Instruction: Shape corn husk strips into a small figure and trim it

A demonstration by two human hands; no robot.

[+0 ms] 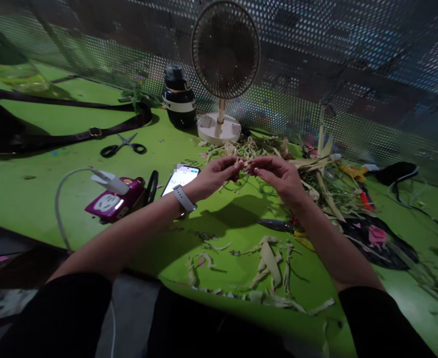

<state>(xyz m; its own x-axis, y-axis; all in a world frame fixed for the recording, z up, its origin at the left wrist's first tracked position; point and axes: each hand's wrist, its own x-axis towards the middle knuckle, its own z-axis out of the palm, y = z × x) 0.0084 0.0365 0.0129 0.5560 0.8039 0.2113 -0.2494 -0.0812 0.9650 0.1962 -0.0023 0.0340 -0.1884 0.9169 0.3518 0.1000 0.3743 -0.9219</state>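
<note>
Over the green table, my left hand (219,174) and my right hand (280,179) meet with fingertips pinched on a small pale husk strip (243,164). Fingers cover most of that strip, so its full shape is hidden. Behind the hands lies a heap of dry husk strips and green stems (254,146), spreading to the right. Below them, loose pale husk pieces (269,263) are scattered near the table's front edge. Yellow-handled pliers or cutters (278,225) lie partly under my right forearm. A lit phone (181,179) rests beside my left wrist, which wears a grey-banded watch (184,199).
A round fan (219,128) and a dark bottle (179,102) stand by the perforated back panel. Black-handled scissors (124,145), a purple power socket (116,201) with cable, and a black strapped bag (6,127) lie left. A black flat piece (394,251) lies right.
</note>
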